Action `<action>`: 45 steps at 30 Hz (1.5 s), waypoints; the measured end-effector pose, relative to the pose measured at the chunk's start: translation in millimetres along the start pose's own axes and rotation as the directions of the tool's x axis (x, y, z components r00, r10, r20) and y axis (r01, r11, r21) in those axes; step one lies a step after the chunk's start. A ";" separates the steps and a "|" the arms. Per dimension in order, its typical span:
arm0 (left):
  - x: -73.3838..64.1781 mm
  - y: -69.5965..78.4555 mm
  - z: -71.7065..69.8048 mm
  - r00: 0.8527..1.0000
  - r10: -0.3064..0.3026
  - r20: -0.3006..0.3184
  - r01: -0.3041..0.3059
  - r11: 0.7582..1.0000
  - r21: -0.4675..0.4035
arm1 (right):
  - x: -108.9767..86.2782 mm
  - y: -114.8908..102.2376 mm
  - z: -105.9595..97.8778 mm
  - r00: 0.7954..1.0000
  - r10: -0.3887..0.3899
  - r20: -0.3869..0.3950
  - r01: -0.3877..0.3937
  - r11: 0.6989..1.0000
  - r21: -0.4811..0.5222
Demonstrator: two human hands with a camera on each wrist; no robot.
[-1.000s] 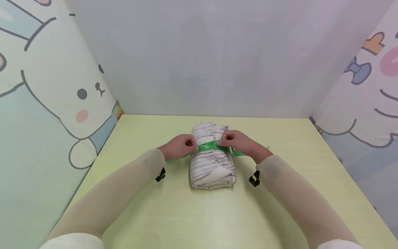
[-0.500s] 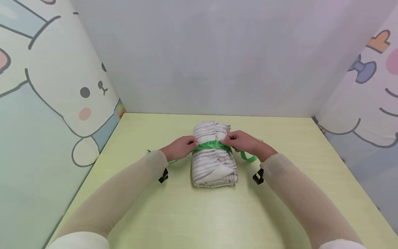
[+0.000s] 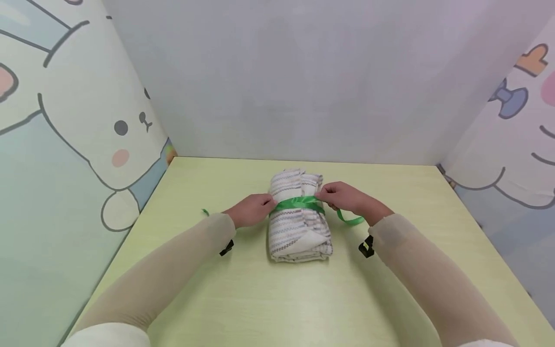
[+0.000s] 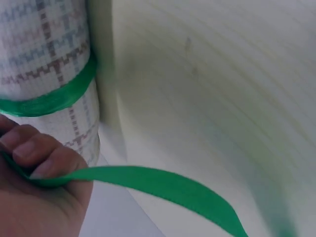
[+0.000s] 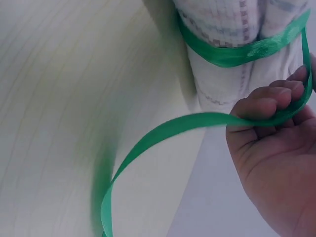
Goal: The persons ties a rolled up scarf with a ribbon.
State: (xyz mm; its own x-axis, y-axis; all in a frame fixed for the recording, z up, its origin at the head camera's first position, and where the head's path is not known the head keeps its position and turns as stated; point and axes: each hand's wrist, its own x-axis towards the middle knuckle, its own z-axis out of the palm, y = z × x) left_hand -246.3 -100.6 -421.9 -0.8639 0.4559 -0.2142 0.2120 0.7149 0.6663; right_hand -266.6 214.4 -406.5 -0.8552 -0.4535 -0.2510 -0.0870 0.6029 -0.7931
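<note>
A folded, rolled cloth (image 3: 288, 236) with striped pattern lies on the table, and a green ribbon (image 3: 299, 203) wraps round its middle. At the cloth's left side my left hand (image 3: 251, 210) grips one end of the ribbon; in the left wrist view the fingers curl over it and a tail trails off to the right. On the other side my right hand (image 3: 344, 196) pinches the other end. Its loose tail (image 5: 182, 123) arcs away from the curled fingers in the right wrist view. Where the ribbon crosses on top, it lies flat against the cloth.
The pale yellow table (image 3: 260, 303) stretches around the cloth on all sides. A grey wall (image 3: 286, 82) rises behind it, with cartoon-printed panels (image 3: 82, 130) at left and right.
My hands have moved slightly apart, the right one further right off the cloth's top. The ribbon between them now lies straighter and tighter across the cloth.
</note>
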 end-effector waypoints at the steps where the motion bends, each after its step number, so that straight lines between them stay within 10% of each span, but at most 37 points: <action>1: -0.8 0.9 -0.1 1.000 -0.002 -0.013 0.002 1.000 0.003 | -1.2 -0.4 -0.5 1.000 -0.001 -0.004 0.001 1.000 0.003; 25: -12.1 -16.5 -5.1 0.997 -0.046 -0.067 0.051 0.996 0.067 | -21.0 21.5 -4.2 0.995 0.018 -0.094 -0.026 0.995 -0.091; 45: -18.5 -52.4 -18.1 0.995 -0.051 -0.083 0.046 0.997 -0.065 | -36.4 43.4 -19.1 0.991 0.056 -0.119 -0.066 0.995 -0.076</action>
State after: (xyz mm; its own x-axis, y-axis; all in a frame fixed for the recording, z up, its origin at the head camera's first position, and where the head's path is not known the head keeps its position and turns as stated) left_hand -249.7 -156.1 -440.0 -0.9084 0.3734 -0.1880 0.1423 0.6990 0.7009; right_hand -249.1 269.6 -421.2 -0.9136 -0.3373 -0.2272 -0.0693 0.6797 -0.7302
